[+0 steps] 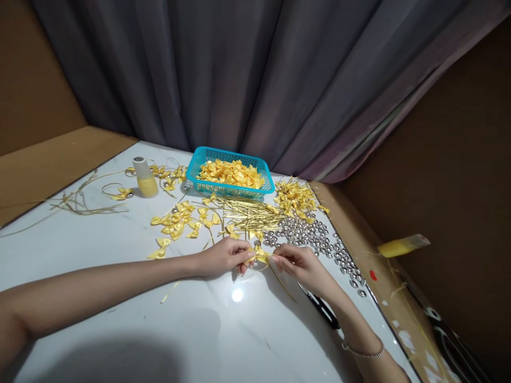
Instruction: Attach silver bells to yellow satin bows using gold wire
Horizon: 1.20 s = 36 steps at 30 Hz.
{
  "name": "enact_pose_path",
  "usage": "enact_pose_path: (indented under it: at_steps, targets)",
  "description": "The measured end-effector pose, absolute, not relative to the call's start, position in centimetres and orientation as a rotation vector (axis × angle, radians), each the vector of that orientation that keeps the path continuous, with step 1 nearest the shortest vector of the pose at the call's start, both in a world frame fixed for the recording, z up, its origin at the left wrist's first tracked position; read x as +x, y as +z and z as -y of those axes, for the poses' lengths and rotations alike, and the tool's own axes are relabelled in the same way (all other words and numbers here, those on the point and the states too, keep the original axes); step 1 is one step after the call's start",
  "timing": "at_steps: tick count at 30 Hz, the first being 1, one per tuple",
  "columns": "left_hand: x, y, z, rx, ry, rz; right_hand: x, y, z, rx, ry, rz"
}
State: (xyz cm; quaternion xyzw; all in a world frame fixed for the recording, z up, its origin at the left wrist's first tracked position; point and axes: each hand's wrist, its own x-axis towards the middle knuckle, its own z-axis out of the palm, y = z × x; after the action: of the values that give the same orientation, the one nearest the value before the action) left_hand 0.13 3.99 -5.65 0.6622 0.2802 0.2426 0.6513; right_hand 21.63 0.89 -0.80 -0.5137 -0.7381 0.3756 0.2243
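Note:
Between my two hands is a yellow ribbon bow (261, 255), with a thin gold cord looping below it. My left hand (231, 255) pinches the bow's left side between thumb and fingers. From the other side, my right hand (297, 261) pinches its right edge; a bracelet circles that wrist. Just beyond my hands lies a bundle of gold cord lengths (247, 214). Loose yellow bows (175, 221) are scattered to the left of the bundle. Many small silver beads (307, 234) spread over the table to the right.
A blue basket (191, 170) full of yellow bows stands at the back. A bottle (147, 183) with yellow contents is at left, near cord strands (80, 202). More bows (293, 196) are piled right of the basket. A black-handled tool (325, 311) lies under my right forearm.

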Motion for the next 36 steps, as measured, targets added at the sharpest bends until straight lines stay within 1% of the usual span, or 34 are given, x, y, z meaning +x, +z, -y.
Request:
enact_pose_path:
  at_steps: [3,10,16,18,36]
  targets:
    - [0.1,-5.6,-4.0,1.529,0.552,-0.633,21.2,-0.4,-0.7,-1.435,1.096,2.000]
    - [0.1,-5.7,-3.9,1.598,0.543,-0.638,19.7,-1.4,-0.4,-1.469,1.223,1.620]
    - [0.1,-5.5,-3.8,1.770,0.551,-0.668,19.5,-0.8,-0.1,-1.417,1.545,1.343]
    - [0.0,-5.5,-3.8,1.824,0.554,-0.669,19.4,-0.7,0.1,-1.402,1.600,1.273]
    - [-0.1,-5.3,-3.8,1.702,0.539,-0.575,18.3,-1.2,0.0,-1.290,1.666,0.819]
